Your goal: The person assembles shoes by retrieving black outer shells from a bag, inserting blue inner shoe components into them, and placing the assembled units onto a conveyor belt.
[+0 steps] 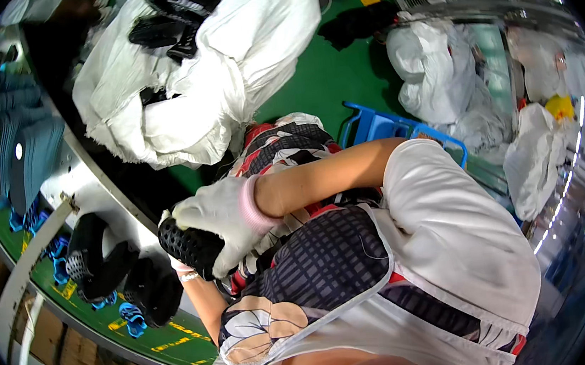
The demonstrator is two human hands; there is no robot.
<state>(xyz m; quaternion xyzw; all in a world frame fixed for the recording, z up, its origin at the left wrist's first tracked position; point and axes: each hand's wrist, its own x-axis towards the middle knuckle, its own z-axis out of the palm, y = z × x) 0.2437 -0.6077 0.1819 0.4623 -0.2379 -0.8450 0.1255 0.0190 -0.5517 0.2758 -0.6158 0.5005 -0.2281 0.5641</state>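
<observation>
A black shoe (192, 248) with a perforated surface is in front of my body. My right hand (221, 215), in a white glove with a pink cuff, is closed over it, thumb and fingers on either side. My left hand (180, 265), gloved too, is on the far side of the same shoe. Most of its fingers are hidden by the shoe; only the cuff and a bit of white glove show. Left of the hands, more black shoes (148, 287) rest by the metal edge of the workbench (92, 178).
Stacks of dark blue-grey insoles (36, 156) lie on the bench at left. A large white sack (237, 67) holding black shoes (182, 16) stands ahead. A blue plastic stool (376, 125) and white plastic bags (429, 61) are at right on the green floor (298, 100).
</observation>
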